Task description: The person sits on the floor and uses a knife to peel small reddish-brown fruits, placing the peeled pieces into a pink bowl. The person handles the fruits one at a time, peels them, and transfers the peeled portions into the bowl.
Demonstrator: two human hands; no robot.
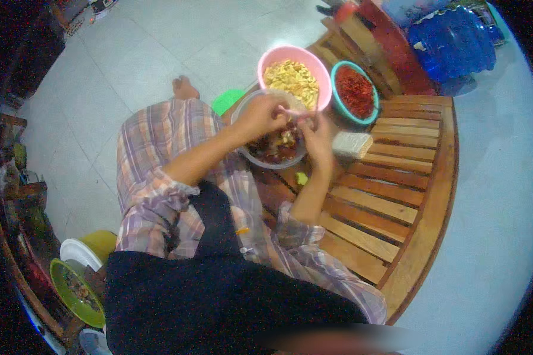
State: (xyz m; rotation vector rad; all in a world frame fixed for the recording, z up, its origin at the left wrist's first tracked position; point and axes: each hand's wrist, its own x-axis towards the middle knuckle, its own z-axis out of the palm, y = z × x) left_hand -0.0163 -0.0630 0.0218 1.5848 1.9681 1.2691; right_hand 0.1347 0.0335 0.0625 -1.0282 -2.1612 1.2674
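Observation:
Both hands meet over a clear plastic bowl [273,163] that holds dark red-brown pieces and a few pale ones. My left hand [262,113] reaches across its far side with the fingertips bent together. Facing it, my right hand [317,135] is at the bowl's right rim, thumb and fingers drawn in towards the left fingertips. Something small and pale shows between the hands, but blur hides what it is and which hand has it. Just beyond stands a pink bowl [293,82] of yellow pieces. To its right, a teal bowl [355,93] contains dark red shreds.
A wooden slatted bench [382,186] bears the bowls, a whitish rectangular block [352,144] and a small yellow-green piece [301,178]. Part of a bright green round object [227,101] shows left of the clear bowl. A blue water jug [453,44] and a green basin [64,284] stand farther off.

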